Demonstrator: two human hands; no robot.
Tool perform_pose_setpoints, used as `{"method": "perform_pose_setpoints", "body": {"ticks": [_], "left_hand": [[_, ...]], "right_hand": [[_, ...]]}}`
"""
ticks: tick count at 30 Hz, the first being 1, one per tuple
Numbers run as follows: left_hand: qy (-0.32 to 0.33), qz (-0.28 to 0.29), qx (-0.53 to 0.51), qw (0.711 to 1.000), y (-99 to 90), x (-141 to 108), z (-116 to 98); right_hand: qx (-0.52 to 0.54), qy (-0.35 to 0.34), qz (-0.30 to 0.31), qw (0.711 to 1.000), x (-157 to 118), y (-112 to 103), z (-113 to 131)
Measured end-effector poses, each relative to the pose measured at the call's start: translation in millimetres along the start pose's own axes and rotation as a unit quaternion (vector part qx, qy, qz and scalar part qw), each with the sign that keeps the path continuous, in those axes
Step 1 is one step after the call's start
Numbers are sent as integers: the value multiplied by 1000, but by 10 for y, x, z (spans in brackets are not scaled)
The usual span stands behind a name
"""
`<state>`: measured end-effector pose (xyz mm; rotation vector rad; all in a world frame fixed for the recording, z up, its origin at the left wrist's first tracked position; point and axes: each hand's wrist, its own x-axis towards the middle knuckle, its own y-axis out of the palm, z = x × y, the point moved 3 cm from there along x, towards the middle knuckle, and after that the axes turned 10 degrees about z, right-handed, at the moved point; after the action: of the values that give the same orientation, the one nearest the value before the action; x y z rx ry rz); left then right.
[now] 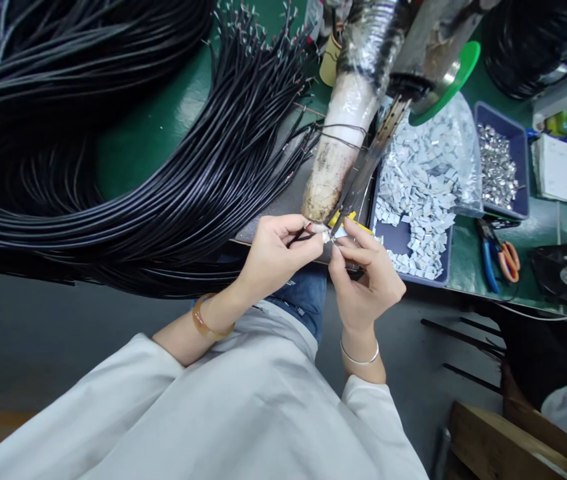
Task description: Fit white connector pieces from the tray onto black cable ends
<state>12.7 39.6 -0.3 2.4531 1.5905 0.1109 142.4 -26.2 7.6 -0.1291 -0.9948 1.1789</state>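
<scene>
- A thick bundle of black cables [178, 193] is sweeping across the green desk [136, 150] and overhanging its front edge; grey floor [18, 333] is showing below.
- The left grip [278, 257] is pinching a black cable [299, 236] near its end, at the desk's front edge, just below a plastic-wrapped column [336, 133].
- The right grip [368, 283] is bringing its fingertips close to that end; they are partly hiding the spot, so I cannot tell whether they are grasping anything.
- A blue tray [431, 280] is holding small pale pieces; behind it to the right, another tray [522, 160] is holding shiny metal parts.
- Pliers [497, 259] are lying near a paper stack [566, 170].
- A cardboard box [503, 447] is standing below the desk.
</scene>
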Motion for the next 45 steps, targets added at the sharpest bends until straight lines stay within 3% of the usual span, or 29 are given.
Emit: {"method": "perform_pose_setpoints", "body": {"ticks": [15, 38, 41, 45], "left_hand": [[-6, 10, -11, 1000, 13, 1, 42], [-4, 26, -4, 1000, 11, -2, 0], [-24, 42, -9, 999, 5, 9, 38], [-34, 40, 2, 999, -5, -4, 65]], "right_hand": [[-47, -1, -11, 999, 16, -22, -1], [-17, 1, -24, 1000, 31, -1, 43], [34, 35, -75, 996, 18, -69, -24], [115, -51, -235, 964, 1, -299, -73]]}}
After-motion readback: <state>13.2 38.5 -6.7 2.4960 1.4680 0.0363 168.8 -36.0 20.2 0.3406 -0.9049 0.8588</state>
